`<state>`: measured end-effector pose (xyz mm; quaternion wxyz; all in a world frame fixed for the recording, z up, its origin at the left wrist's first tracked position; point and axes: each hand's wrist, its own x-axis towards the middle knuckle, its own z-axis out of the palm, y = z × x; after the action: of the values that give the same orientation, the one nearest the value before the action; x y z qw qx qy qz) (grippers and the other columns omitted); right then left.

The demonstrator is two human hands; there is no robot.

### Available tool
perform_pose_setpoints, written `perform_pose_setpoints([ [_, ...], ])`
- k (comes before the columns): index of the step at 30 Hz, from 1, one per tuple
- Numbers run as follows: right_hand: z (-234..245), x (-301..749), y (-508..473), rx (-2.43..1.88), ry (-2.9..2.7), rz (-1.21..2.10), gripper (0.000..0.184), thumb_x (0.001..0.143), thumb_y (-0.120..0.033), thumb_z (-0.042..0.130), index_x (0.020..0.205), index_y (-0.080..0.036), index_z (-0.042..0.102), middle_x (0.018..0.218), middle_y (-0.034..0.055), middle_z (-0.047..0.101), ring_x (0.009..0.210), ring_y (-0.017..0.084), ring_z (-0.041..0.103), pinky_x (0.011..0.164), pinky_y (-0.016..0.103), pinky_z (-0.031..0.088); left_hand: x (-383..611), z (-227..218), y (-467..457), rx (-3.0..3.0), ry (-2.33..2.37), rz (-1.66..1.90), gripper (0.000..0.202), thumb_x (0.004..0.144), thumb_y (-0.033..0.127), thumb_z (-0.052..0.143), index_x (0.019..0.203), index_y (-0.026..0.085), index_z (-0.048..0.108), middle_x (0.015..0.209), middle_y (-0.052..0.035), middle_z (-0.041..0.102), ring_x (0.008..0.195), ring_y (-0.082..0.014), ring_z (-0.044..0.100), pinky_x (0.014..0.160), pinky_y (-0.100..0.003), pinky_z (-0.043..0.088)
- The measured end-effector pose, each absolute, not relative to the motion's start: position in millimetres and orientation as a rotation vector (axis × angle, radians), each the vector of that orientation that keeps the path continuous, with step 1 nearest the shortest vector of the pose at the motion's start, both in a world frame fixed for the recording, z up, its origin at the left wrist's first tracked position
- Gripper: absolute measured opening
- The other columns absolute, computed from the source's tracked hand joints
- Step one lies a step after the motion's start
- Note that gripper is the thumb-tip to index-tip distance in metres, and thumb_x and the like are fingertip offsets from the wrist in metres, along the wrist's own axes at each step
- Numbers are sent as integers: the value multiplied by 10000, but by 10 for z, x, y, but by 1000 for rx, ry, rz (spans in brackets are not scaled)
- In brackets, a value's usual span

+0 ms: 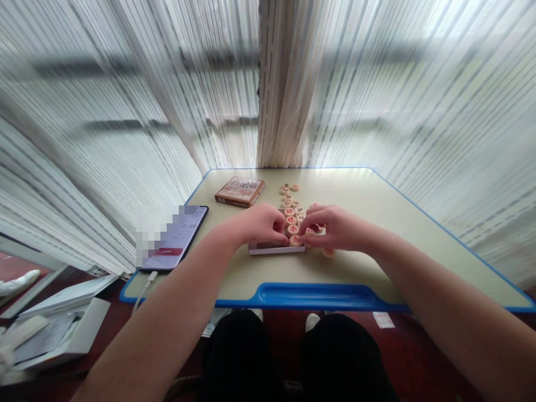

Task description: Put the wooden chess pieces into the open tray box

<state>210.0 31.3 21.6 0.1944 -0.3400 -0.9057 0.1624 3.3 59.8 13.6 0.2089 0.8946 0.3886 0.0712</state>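
Observation:
A shallow open box (277,251) lies on the table with a row of round wooden Chinese chess pieces (290,220) along its right side, red characters facing up. My left hand (263,223) reaches over the box, fingers curled and thumb tip against the left of the nearest chess piece (295,240). From the other side, my right hand (333,226) has its thumb and fingertips at the right edge of that same piece, with the fingers bent. More pieces lie under and around my right hand, partly hidden by it. One loose piece (329,252) sits below its palm.
Several loose pieces (285,190) are spread behind the box. A printed brown box lid (240,191) lies at the back left. A phone (184,237) with a white cable (144,290) rests on the left edge. The blue-rimmed table (419,240) stands against striped curtains (167,84).

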Motion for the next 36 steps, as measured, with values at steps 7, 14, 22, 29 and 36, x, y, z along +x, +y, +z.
perform_pose_setpoints([
  [7,233,2119,326,-944,-2541,464,218,800,-330,584,738,-156,699,653,24,572,615,117,503,601,249,386,13,140,613,2472,1074,200,306,660,461,650,646,155,635,623,8,585,605,-120,501,540,-228,332],
  [14,203,2156,394,-1076,-2369,354,267,823,-306,529,646,-146,650,613,15,537,559,102,466,571,245,372,24,94,630,2435,1092,231,295,648,448,656,631,155,635,609,11,579,589,-118,496,523,-226,329],
  [22,106,2182,493,-1162,-2343,314,270,815,-314,519,644,-147,644,609,10,544,560,106,463,574,248,360,0,112,662,2530,1168,303,339,712,483,608,639,153,640,605,-3,581,584,-128,496,536,-244,334],
  [29,-29,2284,726,-1319,-2151,150,229,801,-277,515,897,-162,689,799,62,609,783,186,529,744,320,418,-35,23,853,2668,1404,710,337,840,392,476,905,145,696,919,-99,671,898,-218,584,818,-341,437],
  [36,-25,2182,884,-1418,-2001,61,257,805,-210,473,916,-172,702,909,75,646,905,205,555,871,341,415,-8,-67,1038,2289,1383,971,368,804,424,525,966,137,689,988,-94,692,833,-181,628,798,-305,484],
])
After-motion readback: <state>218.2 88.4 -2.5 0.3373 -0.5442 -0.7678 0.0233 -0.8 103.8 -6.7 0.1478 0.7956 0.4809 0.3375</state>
